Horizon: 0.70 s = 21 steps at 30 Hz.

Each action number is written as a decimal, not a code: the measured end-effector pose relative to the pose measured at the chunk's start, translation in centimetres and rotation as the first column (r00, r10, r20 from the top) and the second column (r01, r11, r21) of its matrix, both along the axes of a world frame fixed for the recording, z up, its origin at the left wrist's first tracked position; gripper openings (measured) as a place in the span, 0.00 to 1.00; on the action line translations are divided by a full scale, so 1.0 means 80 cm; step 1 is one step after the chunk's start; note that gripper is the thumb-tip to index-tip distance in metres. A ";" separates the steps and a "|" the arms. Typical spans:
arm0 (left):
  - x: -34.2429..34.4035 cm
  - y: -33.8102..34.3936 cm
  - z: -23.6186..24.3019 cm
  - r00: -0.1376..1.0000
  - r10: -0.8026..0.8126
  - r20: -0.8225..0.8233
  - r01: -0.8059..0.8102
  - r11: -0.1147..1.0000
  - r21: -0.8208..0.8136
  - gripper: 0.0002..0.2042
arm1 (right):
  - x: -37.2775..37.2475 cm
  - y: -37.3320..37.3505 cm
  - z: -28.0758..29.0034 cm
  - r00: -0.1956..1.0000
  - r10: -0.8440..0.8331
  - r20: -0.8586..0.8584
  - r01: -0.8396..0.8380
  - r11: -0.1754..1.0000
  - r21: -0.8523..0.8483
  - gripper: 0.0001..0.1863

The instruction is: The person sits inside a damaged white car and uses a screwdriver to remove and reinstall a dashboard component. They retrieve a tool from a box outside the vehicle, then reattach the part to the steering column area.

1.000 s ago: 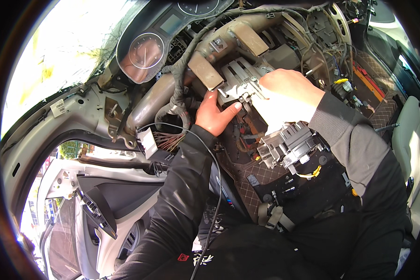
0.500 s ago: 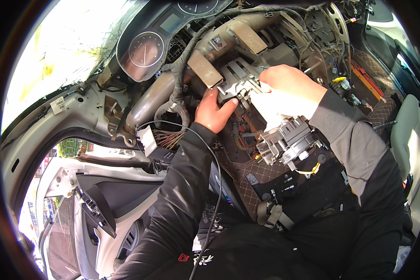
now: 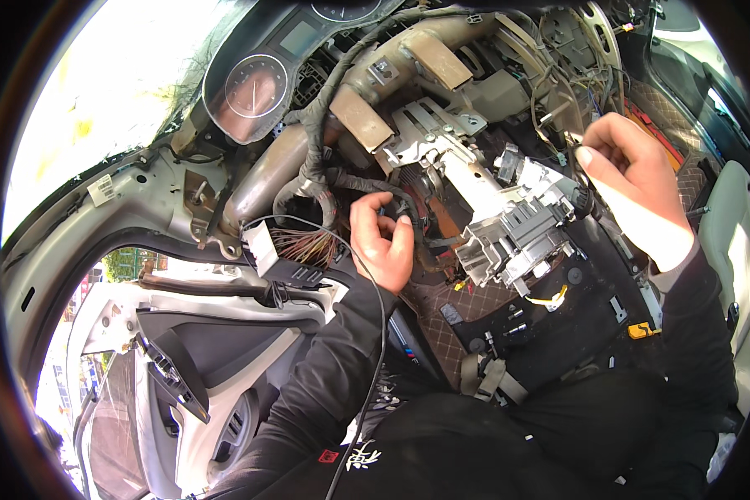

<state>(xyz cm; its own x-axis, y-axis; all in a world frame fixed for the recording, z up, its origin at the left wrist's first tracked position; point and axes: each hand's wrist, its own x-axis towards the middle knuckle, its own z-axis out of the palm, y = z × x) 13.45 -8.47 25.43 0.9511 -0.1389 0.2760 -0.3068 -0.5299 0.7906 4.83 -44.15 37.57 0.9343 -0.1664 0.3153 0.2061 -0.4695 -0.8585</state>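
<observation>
My left hand (image 3: pixel 382 242) is curled low beside a taped wiring harness (image 3: pixel 316 156) and a bundle of thin coloured wires (image 3: pixel 302 247); what its fingertips grip is unclear. My right hand (image 3: pixel 637 187) is bent at the right among dark cables, its thumb and finger curled at something too dark to make out. Between them the steering column (image 3: pixel 475 179) hangs below the metal crossbeam (image 3: pixel 275 171), with a top mounting bracket (image 3: pixel 421 133) and a silver-and-black switch assembly (image 3: pixel 521 240) at its lower end. A white connector block (image 3: pixel 262 250) sits at the left.
The instrument cluster (image 3: pixel 246 96) is at upper left, the open door (image 3: pixel 192 308) at lower left. A pale seat (image 3: pixel 729 250) is on the right. Small tools (image 3: pixel 508 329), a yellow item (image 3: pixel 642 331) and a belt strap (image 3: pixel 492 379) lie below on the floor.
Both hands have left the column's upper bracket: my left moved down to the harness, my right moved out to the right, uncovering the column shaft.
</observation>
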 end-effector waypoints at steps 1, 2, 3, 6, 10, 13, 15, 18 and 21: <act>-0.014 -0.003 0.000 0.983 -0.129 0.128 0.113 0.986 0.124 0.26 | -0.017 -0.006 -0.003 0.992 -0.067 -0.107 0.070 0.997 0.024 0.07; -0.025 -0.005 0.000 0.955 -0.227 0.191 0.174 0.951 0.255 0.26 | -0.036 -0.009 -0.006 0.983 -0.130 -0.127 0.113 0.985 -0.134 0.07; -0.037 -0.008 0.000 0.962 -0.213 0.173 0.148 0.934 0.327 0.26 | -0.052 -0.009 -0.012 0.984 -0.080 -0.160 0.062 0.992 -0.112 0.08; -0.039 -0.003 0.008 0.985 -0.161 0.057 0.129 0.920 0.370 0.26 | -0.087 -0.003 -0.025 0.961 0.024 -0.276 -0.035 0.999 -0.037 0.11; -0.032 0.011 0.024 0.967 -0.241 0.079 0.130 0.738 0.662 0.25 | -0.091 0.002 -0.028 0.989 -0.007 -0.147 -0.021 0.983 -0.182 0.16; -0.028 0.004 0.031 0.925 -0.321 0.206 0.061 0.657 0.751 0.13 | -0.093 0.010 -0.024 0.988 0.041 -0.147 -0.066 0.984 -0.163 0.19; -0.019 -0.008 0.034 0.873 -0.371 0.315 0.018 0.672 0.740 0.11 | -0.099 0.024 -0.028 0.989 0.079 -0.123 -0.099 0.982 -0.161 0.20; -0.001 -0.025 0.034 0.965 -0.224 0.137 0.041 0.644 0.764 0.15 | -0.105 0.056 -0.052 0.971 0.006 -0.241 -0.038 0.991 -0.130 0.21; 0.004 -0.031 0.029 0.982 -0.163 0.096 0.043 0.684 0.729 0.16 | -0.103 0.074 -0.081 0.859 0.226 -0.459 0.052 0.854 0.518 0.25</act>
<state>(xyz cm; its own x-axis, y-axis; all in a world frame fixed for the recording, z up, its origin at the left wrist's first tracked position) 13.74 -10.92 27.71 0.8771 -0.4465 0.1770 -0.4695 -0.8746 0.1206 -3.44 -38.19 31.06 0.9545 -0.0787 -0.2877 -0.2846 0.0485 -0.9574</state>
